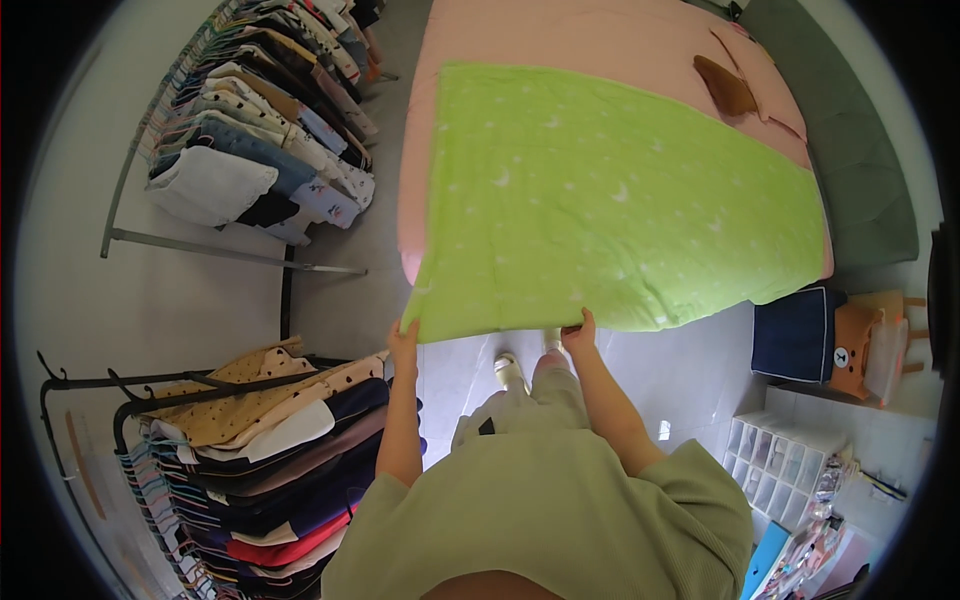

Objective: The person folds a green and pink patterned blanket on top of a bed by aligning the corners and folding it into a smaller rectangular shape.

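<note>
A light green blanket (pixel 600 200) with small white moons and stars lies spread over a bed with a pink sheet (pixel 520 35). Its near edge is lifted off the bed and stretched between my hands. At the blanket's near left corner, my left hand (pixel 403 343) is closed on the fabric. My right hand (pixel 579 334) grips the same edge farther right, fingers pinched around it. Right of that hand, the blanket drapes over the bed's near side. A brown cushion or pillow (pixel 725 88) rests on the pink bedding near the headboard.
Hanging clothes fill one rack (pixel 270 130) at the upper left and another rack (pixel 270 480) at the lower left. A grey-green headboard (pixel 845 130) bounds the bed on the right. Below it stand a navy box (pixel 795 335), a bear-faced stool (pixel 853 355) and a white compartment organizer (pixel 780 465).
</note>
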### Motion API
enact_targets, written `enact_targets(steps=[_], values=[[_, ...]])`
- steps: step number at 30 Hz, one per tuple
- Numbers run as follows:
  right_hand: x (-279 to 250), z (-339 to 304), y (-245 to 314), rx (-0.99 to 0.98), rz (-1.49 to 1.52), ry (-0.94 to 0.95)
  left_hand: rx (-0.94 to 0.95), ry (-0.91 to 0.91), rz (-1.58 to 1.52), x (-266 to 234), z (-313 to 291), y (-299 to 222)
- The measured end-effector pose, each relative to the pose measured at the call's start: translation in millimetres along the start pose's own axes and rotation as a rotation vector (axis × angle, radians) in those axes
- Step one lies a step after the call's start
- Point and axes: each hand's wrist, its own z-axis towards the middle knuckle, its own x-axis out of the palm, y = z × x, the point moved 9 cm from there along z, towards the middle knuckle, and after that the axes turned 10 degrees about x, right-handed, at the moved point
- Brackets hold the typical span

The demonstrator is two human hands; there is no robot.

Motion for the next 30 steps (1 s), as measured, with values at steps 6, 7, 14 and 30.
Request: enact_targets(steps=[6, 7, 14, 30], values=[[-16, 11, -8, 0.057, 0.188, 0.140, 0.056, -0.325, -0.227, -10, -14, -29], [-16, 14, -3, 0.054, 0.207, 0.161, 0.057, -0.326, -0.241, -10, -13, -35], [5, -6, 112, -0.358, 0.062, -0.045, -0.141, -0.129, -0.463, -5, 5, -48], [-3, 3, 70, -0.560, -0.820, -0.239, -0.359, 0.296, 0.047, 18, -1, 1]])
